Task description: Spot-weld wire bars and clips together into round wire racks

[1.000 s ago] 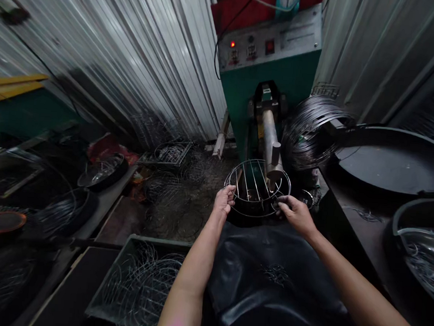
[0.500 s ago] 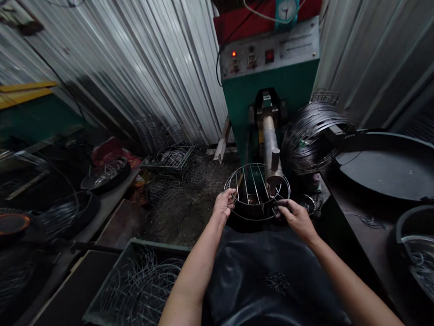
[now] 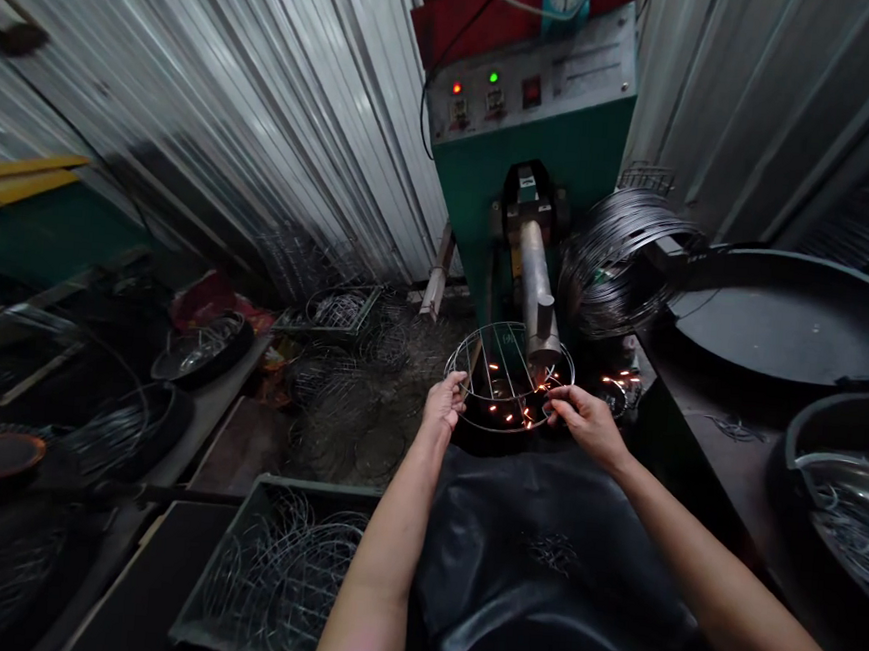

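Note:
A round wire rack [image 3: 485,395], with parallel bars across its ring, sits beneath the electrode arm [image 3: 540,319] of a green spot welding machine [image 3: 464,192]. My left hand [image 3: 445,401] grips the rack's left edge between thumb and fingers. On the right, my right hand [image 3: 582,417] is closed in a pinch at the rack's rim, close to the electrode tip; what its fingertips hold is too small to make out. Orange sparks [image 3: 542,384] fly around the tip and below the rack. Small wire pieces [image 3: 550,551] lie on the black apron [image 3: 496,591] over my lap.
A green crate [image 3: 192,587] of wire racks stands at lower left. A wire coil [image 3: 625,255] hangs right of the machine. On the right-hand bench are a large black pan [image 3: 803,319] and a tub [image 3: 785,463] holding wire parts. Wire pieces cover the floor at left.
Sparks have appeared at the electrode tip, and a green lamp now glows beside the red one on the machine panel. Both hands keep their hold; the view has shifted slightly.

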Motion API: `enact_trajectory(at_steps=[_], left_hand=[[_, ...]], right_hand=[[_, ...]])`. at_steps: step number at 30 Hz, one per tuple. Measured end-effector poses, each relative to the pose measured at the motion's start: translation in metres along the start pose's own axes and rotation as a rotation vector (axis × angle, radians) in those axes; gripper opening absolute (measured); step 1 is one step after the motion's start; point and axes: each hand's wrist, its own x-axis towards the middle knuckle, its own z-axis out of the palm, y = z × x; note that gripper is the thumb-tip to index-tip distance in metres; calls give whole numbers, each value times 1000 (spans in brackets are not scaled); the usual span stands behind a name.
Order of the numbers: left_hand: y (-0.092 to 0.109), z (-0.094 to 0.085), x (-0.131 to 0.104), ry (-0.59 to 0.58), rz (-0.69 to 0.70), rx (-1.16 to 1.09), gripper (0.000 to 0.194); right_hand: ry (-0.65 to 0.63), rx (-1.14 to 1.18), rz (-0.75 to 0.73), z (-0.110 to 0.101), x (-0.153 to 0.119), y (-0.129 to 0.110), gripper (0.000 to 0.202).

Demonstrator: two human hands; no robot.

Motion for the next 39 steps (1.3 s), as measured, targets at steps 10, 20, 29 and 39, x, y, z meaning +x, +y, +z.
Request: enact_trajectory(at_steps=[10,20,29,39], left_hand=[[1,-5,-3,-90,-26,48,38],[5,-3,-3,-71,-69,48,30],[-5,-3,-10,-39,80,-35,30],[-11,7,-17,-61,184,-51,42]], right_hand=[[-336,-589,-142,22,-113,71,11],[-395,-259,66,42,-158,98,31],[-228,108,239,-5,-110,47,20],[54,45,69,12,-24,-8,31]])
